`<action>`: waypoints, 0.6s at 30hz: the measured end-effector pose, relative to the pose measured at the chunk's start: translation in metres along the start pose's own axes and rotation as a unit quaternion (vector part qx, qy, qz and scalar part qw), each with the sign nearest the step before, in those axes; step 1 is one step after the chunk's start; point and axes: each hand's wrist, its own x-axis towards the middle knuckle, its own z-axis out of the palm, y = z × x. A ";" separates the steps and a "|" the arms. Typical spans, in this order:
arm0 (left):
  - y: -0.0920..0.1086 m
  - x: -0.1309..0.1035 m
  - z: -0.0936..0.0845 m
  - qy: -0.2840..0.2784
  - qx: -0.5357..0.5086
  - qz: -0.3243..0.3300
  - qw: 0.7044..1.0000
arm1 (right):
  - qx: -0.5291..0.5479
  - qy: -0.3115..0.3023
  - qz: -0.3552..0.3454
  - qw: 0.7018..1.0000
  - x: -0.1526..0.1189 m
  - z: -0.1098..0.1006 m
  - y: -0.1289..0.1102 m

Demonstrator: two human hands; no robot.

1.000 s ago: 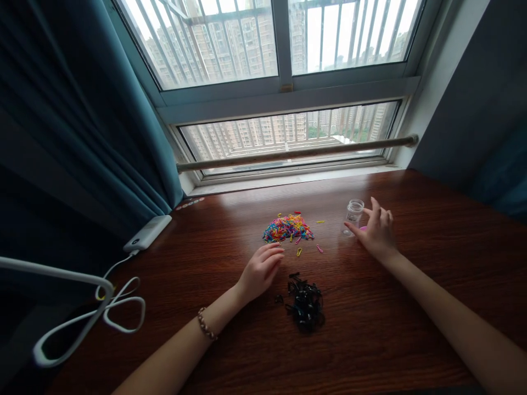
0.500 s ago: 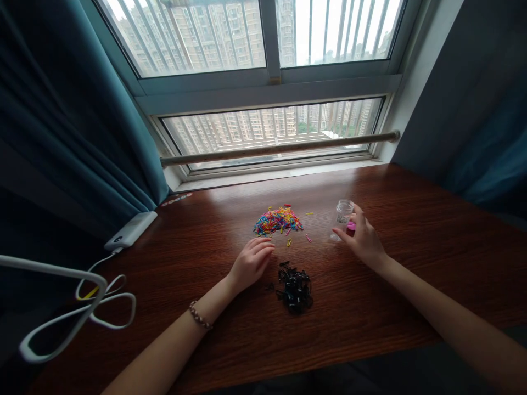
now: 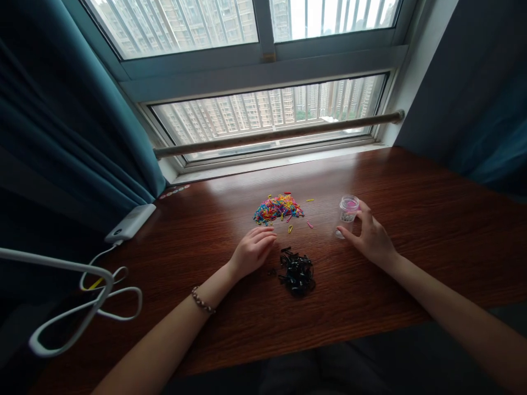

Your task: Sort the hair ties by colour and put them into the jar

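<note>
My right hand [image 3: 374, 237] has its thumb and fingers around a small clear jar [image 3: 348, 215]. The jar stands upright on the table with its mouth uncovered. Something pink [image 3: 351, 205] shows through the jar's upper part; whether it lies inside or behind cannot be told. My left hand [image 3: 252, 252] rests on the table, fingers stretched out, holding nothing. Just beyond its fingertips is a pile of tiny multicoloured pieces [image 3: 278, 208], some loop-shaped, with several strays to the right. A heap of small black bands or clips [image 3: 297, 272] lies nearer, between my hands.
The brown wooden table [image 3: 349, 302] runs up to a barred window with a horizontal rail [image 3: 280, 134] across it. At the left a white power bank [image 3: 130, 223] with a white cable [image 3: 119, 317] lies near a blue curtain [image 3: 82, 109].
The view has tilted down a little, so everything sits higher. My right hand and the jar have shifted slightly right, in front of the pink thing. My left hand stays put.
</note>
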 end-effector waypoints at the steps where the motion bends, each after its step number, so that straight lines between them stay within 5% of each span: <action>1: 0.000 0.000 0.000 -0.003 -0.002 0.001 1.000 | -0.005 -0.001 -0.001 1.000 -0.001 0.001 0.001; 13: -0.002 -0.002 0.002 -0.017 -0.009 0.014 1.000 | -0.025 -0.010 0.001 1.000 -0.003 0.004 0.005; 18: 0.000 -0.001 0.002 -0.017 -0.002 0.006 1.000 | 0.061 0.148 -0.071 0.984 -0.001 -0.014 0.000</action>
